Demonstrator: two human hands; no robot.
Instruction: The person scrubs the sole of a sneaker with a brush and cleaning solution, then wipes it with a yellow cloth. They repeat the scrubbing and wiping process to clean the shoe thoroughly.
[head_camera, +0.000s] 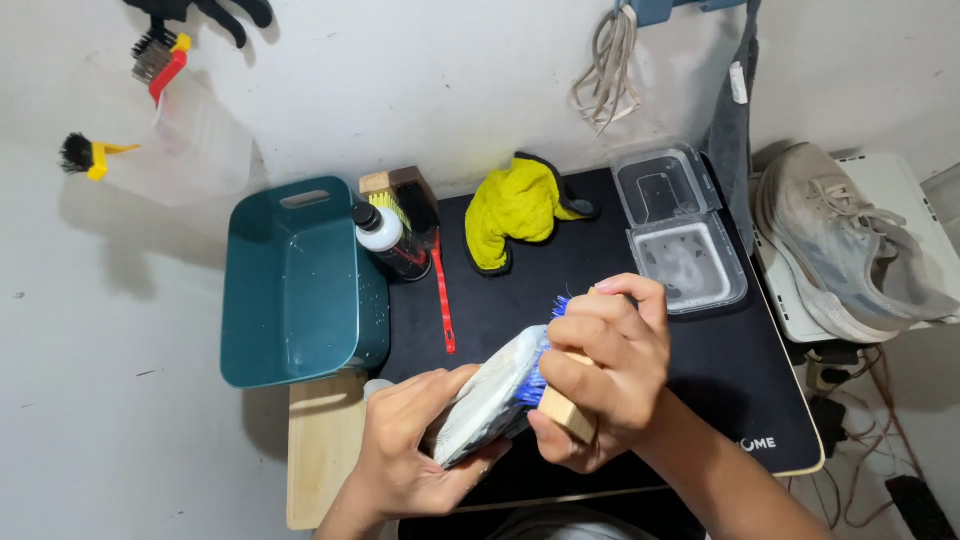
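Left hand (405, 440) gripping a grey, soiled shoe (487, 398) sole-up, right hand (600, 375) clenched round a wooden brush (560, 395), blue bristles pressed to the sole, black mat (600, 260) beneath

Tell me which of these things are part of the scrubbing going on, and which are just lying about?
In use:
- left hand holding the grey shoe
- right hand pressing the blue-bristled brush on it

Lying about:
- teal tub
- bottle
- red-handled brush
- yellow cloth
- clear container
- second shoe
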